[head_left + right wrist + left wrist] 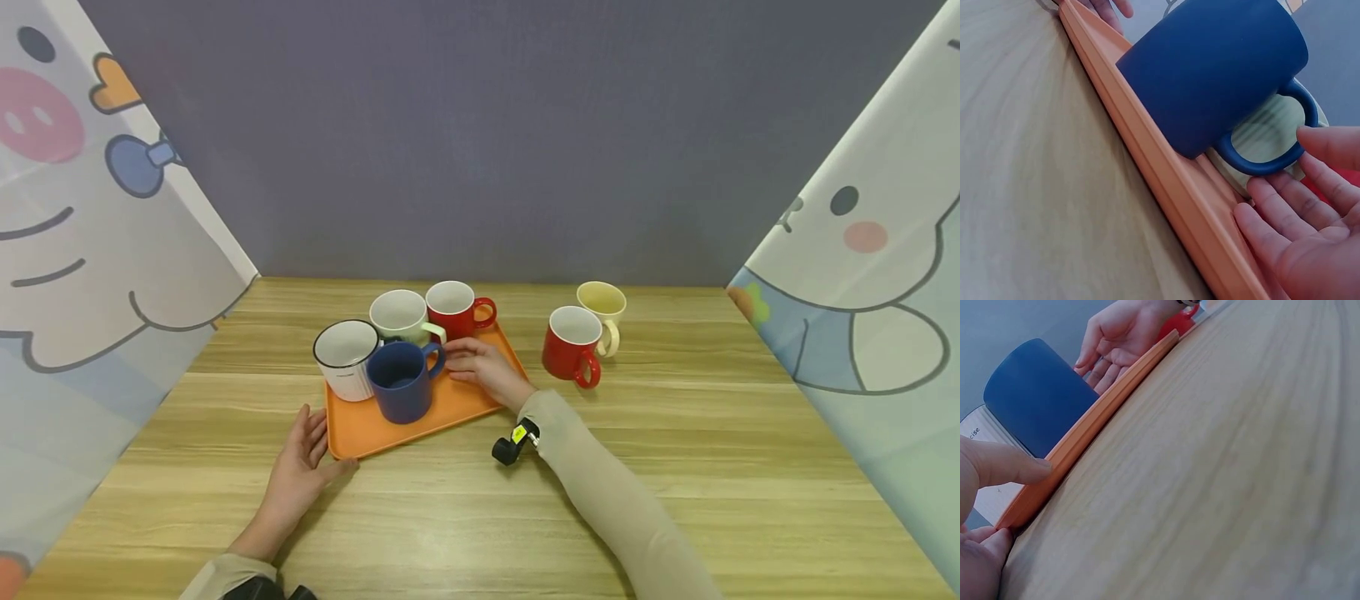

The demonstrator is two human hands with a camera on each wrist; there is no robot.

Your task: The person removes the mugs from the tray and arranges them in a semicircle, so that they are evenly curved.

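A dark blue mug (401, 387) stands upright near the front of an orange tray (465, 400), its handle pointing right. My right hand (483, 367) reaches over the tray, with thumb and fingertips right at that handle and the fingers nearly straight. At the tray's front left corner is my left hand (296, 467); its thumb (1016, 464) lies along the front rim and its fingers along the left side. Behind the blue mug stand a white mug with a black rim (348, 367), a pale green mug (397, 315) and a red mug (450, 312).
Right of the tray, another red mug (570, 342) stands on the wooden table (420, 525), close in front of a yellow mug (602, 300). A grey panel (480, 142) rises at the back, with cartoon-printed sheets (847, 275) at both sides.
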